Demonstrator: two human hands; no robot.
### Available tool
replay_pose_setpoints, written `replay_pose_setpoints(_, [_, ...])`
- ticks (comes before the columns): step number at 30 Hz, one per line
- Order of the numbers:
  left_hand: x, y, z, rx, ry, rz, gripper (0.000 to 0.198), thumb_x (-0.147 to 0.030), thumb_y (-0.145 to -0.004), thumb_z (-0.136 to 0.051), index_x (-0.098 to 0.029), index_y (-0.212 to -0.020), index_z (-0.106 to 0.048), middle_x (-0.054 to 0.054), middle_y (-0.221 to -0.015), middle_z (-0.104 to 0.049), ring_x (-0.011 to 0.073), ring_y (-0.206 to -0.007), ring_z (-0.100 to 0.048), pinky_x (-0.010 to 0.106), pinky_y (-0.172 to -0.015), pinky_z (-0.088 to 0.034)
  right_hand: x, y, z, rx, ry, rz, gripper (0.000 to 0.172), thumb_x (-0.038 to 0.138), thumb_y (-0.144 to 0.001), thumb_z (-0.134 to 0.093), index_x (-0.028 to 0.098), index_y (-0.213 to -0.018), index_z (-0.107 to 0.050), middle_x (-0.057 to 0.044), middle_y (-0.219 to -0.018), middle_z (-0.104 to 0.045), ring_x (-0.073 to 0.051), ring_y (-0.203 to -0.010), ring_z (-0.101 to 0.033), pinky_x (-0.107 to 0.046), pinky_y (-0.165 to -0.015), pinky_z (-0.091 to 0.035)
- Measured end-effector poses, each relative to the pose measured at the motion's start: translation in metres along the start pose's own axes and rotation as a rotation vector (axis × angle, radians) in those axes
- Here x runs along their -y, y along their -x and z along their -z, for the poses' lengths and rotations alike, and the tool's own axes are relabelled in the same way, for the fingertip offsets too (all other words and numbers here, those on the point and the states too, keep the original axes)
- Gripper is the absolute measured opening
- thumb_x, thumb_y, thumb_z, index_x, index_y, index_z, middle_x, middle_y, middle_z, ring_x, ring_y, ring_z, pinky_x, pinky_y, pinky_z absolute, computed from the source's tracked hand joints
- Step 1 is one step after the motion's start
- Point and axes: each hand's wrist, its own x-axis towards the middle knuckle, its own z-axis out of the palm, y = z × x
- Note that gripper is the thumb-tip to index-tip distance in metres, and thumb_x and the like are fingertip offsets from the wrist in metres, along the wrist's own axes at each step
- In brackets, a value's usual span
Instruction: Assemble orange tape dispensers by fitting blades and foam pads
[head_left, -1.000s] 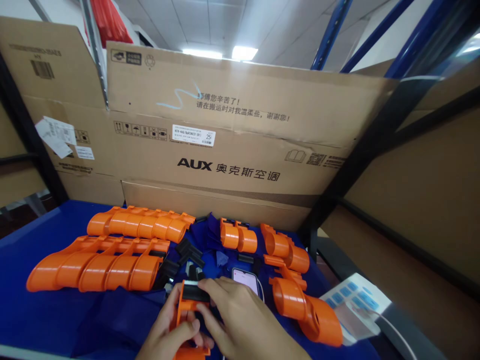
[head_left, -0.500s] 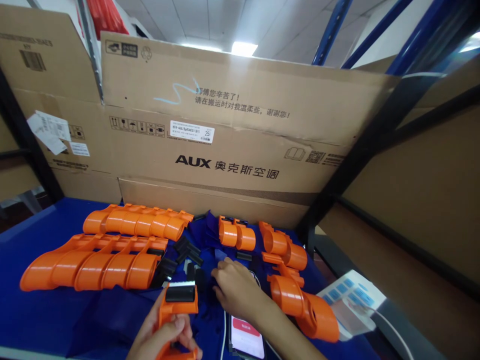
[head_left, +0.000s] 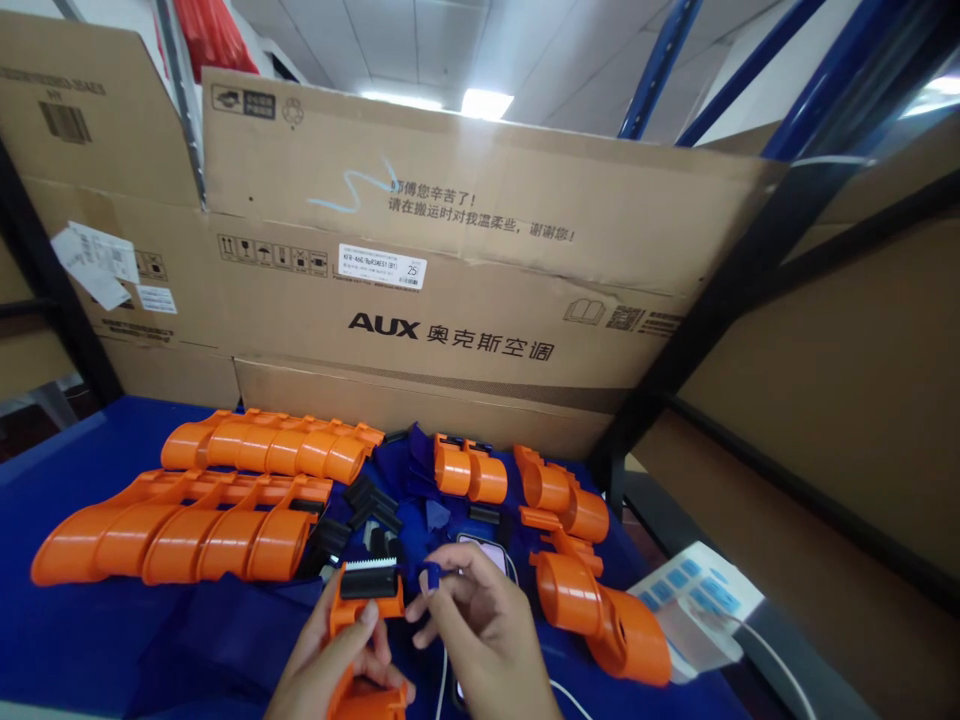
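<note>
The left hand point(head_left: 330, 650) is wrapped around an orange tape dispenser point(head_left: 349, 608), its thumb just below the black roller point(head_left: 369, 583) and white serrated blade point(head_left: 367, 564). Just beside it, the right hand point(head_left: 487, 630) pinches a small dark-blue piece point(head_left: 433, 575) between thumb and forefinger, the other fingers loosely curled. Both are at the near middle of the blue-covered bench point(head_left: 67, 640), in front of a phone point(head_left: 484, 550) partly hidden by the right hand.

Behind stands an opened cardboard carton point(head_left: 465, 385), branded "AUX 奥克斯空调". Higher up it reads "师傅您辛苦了! 请在搬运时对我温柔些,谢谢您!". A white label point(head_left: 382, 267) gives "KFR-46G/BpR3AES1(B1)" and "25". A QR code point(head_left: 624, 317) is printed at the right; a barcode point(head_left: 64, 122) sits on the left flap under "HY". The paper slips point(head_left: 94, 262) below carry print too small to read.

Two rows of orange dispensers point(head_left: 217, 540) lie at the left; a white-and-blue box point(head_left: 694, 590) sits at the right edge.
</note>
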Motion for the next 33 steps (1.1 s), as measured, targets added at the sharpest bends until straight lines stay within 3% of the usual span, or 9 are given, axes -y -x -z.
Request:
replay_pose_setpoints(2, [0.0,0.002,-0.003,0.014,0.011,-0.003,0.049,-0.044,-0.077,-0.082,-0.028,-0.112,-0.052,-0.005,-0.06,-0.071,0.0298,-0.057,-0.079,0.029,-0.044,-0.054,-0.005,0.009,-0.005,-0.048,0.028,0.108,0.015,0.035,-0.097,-0.059,0.021,-0.101,-0.06,-0.004,-0.077,-0.068,-0.017,-0.063,-0.067,-0.027,-0.055,-0.056])
replay_pose_setpoints(6, [0.0,0.003,-0.006,0.016,0.054,-0.017,0.05,-0.041,-0.075,-0.084,-0.027,-0.114,-0.055,-0.004,-0.06,-0.072,0.027,-0.057,-0.079,0.028,-0.05,-0.056,-0.012,0.013,-0.005,-0.119,0.338,0.425,0.008,0.02,-0.097,-0.052,0.021,-0.092,-0.057,-0.005,-0.086,-0.062,-0.015,-0.065,-0.061,-0.025,-0.057,-0.051])
replay_pose_setpoints(12, [0.001,0.003,-0.007,-0.017,0.026,-0.059,0.048,-0.039,-0.07,-0.088,-0.023,-0.105,-0.06,-0.004,-0.057,-0.07,0.023,-0.049,-0.074,0.027,-0.046,-0.056,-0.012,0.012,0.005,0.076,0.722,0.642,0.01,0.013,-0.097,-0.046,0.022,-0.1,-0.05,-0.006,-0.088,-0.063,-0.017,-0.071,-0.062,-0.027,-0.063,-0.05])
replay_pose_setpoints(19, [0.0,0.008,-0.012,-0.087,0.037,-0.102,0.055,-0.038,-0.065,-0.091,-0.024,-0.109,-0.062,-0.006,-0.054,-0.067,0.0203,-0.05,-0.072,0.028,-0.051,-0.058,-0.001,0.009,0.009,0.247,0.863,0.534,0.009,0.018,-0.1,-0.046,0.023,-0.094,-0.051,-0.006,-0.093,-0.065,-0.02,-0.082,-0.062,-0.029,-0.07,-0.05])
replay_pose_setpoints(23, [-0.003,0.011,-0.012,-0.059,0.061,-0.033,0.065,-0.041,-0.067,-0.089,-0.027,-0.122,-0.059,-0.007,-0.05,-0.066,0.0266,-0.057,-0.076,0.03,-0.052,-0.058,0.011,0.009,0.012,0.32,0.832,0.454,0.008,0.021,-0.101,-0.046,0.023,-0.097,-0.053,-0.006,-0.099,-0.064,-0.021,-0.089,-0.061,-0.03,-0.076,-0.048])
replay_pose_setpoints(26, [-0.004,0.01,-0.008,-0.007,0.055,-0.009,0.081,-0.043,-0.07,-0.087,-0.027,-0.139,-0.047,-0.005,-0.053,-0.068,0.0292,-0.056,-0.077,0.029,-0.047,-0.054,0.016,0.01,0.016,0.324,0.665,0.374,0.01,0.025,-0.1,-0.047,0.023,-0.092,-0.052,-0.005,-0.094,-0.063,-0.02,-0.086,-0.059,-0.03,-0.077,-0.047])
replay_pose_setpoints(28, [-0.003,0.007,-0.003,0.089,0.038,0.01,0.098,-0.044,-0.075,-0.084,-0.029,-0.153,-0.026,-0.003,-0.058,-0.071,0.0278,-0.051,-0.076,0.029,-0.046,-0.053,0.016,0.01,0.017,0.227,0.489,0.278,0.015,0.031,-0.102,-0.045,0.023,-0.092,-0.052,-0.003,-0.088,-0.061,-0.018,-0.081,-0.058,-0.029,-0.074,-0.047])
replay_pose_setpoints(31, [0.003,0.002,0.005,0.257,0.02,0.047,0.125,-0.047,-0.075,-0.084,-0.033,-0.158,0.007,0.001,-0.07,-0.078,0.0242,-0.047,-0.074,0.027,-0.047,-0.053,0.015,0.009,0.014,0.185,0.154,0.065,0.024,0.044,-0.103,-0.046,0.024,-0.112,-0.055,-0.003,-0.088,-0.064,-0.017,-0.075,-0.06,-0.028,-0.069,-0.048])
replay_pose_setpoints(33, [0.007,0.0,0.006,0.296,0.055,0.044,0.13,-0.046,-0.067,-0.09,-0.036,-0.158,0.001,0.005,-0.083,-0.081,0.0234,-0.051,-0.076,0.029,-0.053,-0.056,0.017,0.009,0.01,0.285,-0.069,-0.06,0.039,0.054,-0.1,-0.049,0.026,-0.127,-0.052,-0.002,-0.088,-0.065,-0.015,-0.067,-0.059,-0.025,-0.061,-0.046])
